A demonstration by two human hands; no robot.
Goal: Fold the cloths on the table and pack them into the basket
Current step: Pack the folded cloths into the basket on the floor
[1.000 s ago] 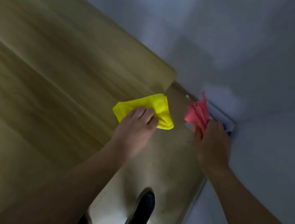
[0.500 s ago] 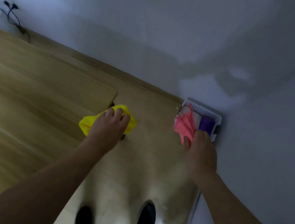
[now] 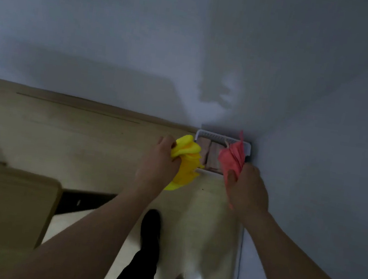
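From the head camera I count two cloths, one per hand. My left hand grips the bunched yellow cloth; my right hand pinches the pink cloth. One white basket sits on the floor just beyond both hands, against the wall, with folded cloths inside.

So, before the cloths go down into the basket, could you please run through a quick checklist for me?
1. Left hand grips the yellow cloth: ok.
2. Right hand grips the pink cloth: ok.
3. White basket within reach, on the floor in the wall corner: ok.
4. Free space in the basket: cannot tell; folded cloths already fill the visible part.
5. Both cloths neatly folded: not ok; they look bunched.
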